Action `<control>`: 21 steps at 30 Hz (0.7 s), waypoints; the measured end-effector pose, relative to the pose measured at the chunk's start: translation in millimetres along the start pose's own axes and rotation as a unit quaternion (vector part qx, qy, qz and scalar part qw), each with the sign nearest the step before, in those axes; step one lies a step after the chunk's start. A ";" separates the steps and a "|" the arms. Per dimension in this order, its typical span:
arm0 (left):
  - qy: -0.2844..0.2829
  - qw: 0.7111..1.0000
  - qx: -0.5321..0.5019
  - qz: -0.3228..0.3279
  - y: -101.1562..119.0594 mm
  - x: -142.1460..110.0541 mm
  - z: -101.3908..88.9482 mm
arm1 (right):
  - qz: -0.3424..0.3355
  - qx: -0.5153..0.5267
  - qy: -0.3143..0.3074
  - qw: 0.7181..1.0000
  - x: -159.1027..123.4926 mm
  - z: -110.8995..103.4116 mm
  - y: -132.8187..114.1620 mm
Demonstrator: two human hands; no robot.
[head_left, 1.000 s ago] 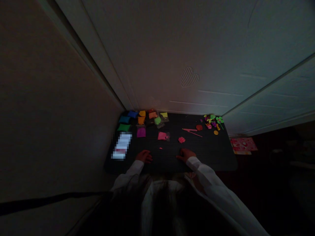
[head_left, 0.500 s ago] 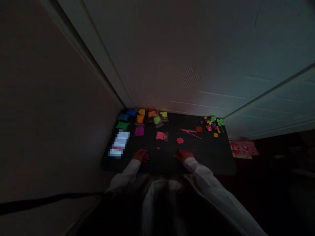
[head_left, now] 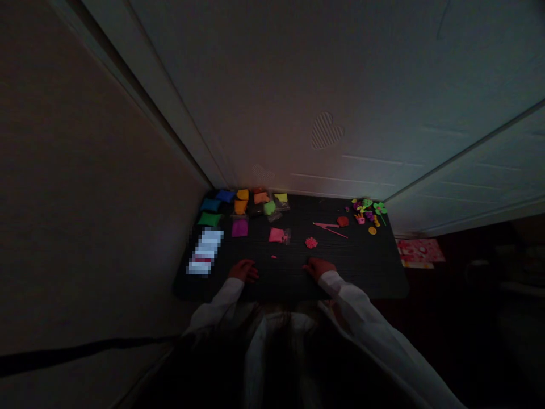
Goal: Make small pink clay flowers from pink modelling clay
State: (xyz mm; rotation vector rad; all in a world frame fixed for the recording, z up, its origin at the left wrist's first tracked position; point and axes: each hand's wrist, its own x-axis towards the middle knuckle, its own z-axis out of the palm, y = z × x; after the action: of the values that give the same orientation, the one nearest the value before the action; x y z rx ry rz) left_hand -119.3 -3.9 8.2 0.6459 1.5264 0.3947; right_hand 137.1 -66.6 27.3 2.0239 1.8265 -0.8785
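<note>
My left hand (head_left: 244, 270) lies on the dark table near its front edge, fingers loosely apart and nothing in them. To its right, my right hand (head_left: 320, 268) rests on the tabletop, fingers slightly bent and the thumb side stretched out; I see nothing held. Just beyond it sits a pink flower-like piece with many petals (head_left: 311, 242). Between the hands and a little farther off lies a tiny pink bit (head_left: 273, 257). Behind that is an opened bag of pink clay-like material (head_left: 279, 235). A thin pink forked tool (head_left: 327, 226) lies farther back.
Bright packets, among them a purple one (head_left: 239, 228) and a green one (head_left: 210, 219), lie at the back left. A lit, blurred phone-like screen (head_left: 205, 251) is on the left. Small colourful figures (head_left: 365, 210) and a red lump (head_left: 343, 221) are at the right. A wall (head_left: 272, 113) rises behind.
The view has shifted slightly, so the table and hands appear a little farther left than a second ago. Both hands stay resting on the table; no object has visibly moved.
</note>
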 end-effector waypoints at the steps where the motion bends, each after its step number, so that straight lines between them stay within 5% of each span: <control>1: -0.002 1.000 -0.001 -0.002 -1.2 1.6 -0.8 | 0.000 0.001 0.001 1.000 0.1 0.4 0.3; 21: -0.032 0.999 0.005 -0.023 -17.4 22.4 -8.7 | 0.014 0.034 0.027 0.999 -1.7 6.1 2.3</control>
State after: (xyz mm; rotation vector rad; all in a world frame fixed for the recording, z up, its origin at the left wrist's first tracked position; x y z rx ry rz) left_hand -129.9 -2.4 -19.5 0.6247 1.4808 0.3302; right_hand 137.8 -71.8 23.1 2.1284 1.8158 -0.8989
